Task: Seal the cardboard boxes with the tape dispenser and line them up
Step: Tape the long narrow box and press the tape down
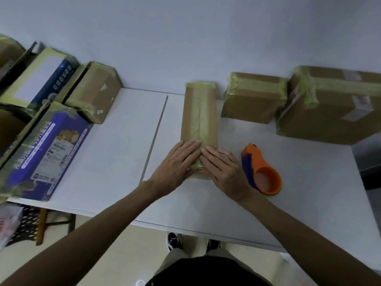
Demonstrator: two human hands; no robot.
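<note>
Near end of narrow box (199, 112) hiding under left hand (175, 162), right hand (224, 168). Frame edge cutting off large taped box (334, 104). Print on purple box (47, 149) blurring, unreadable.

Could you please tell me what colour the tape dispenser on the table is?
The tape dispenser is orange with a blue section, seen in the head view.

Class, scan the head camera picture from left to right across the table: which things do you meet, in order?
Purple printed box → left hand → right hand, both pressing flat on the narrow cardboard box → orange tape dispenser → large taped box.
</note>
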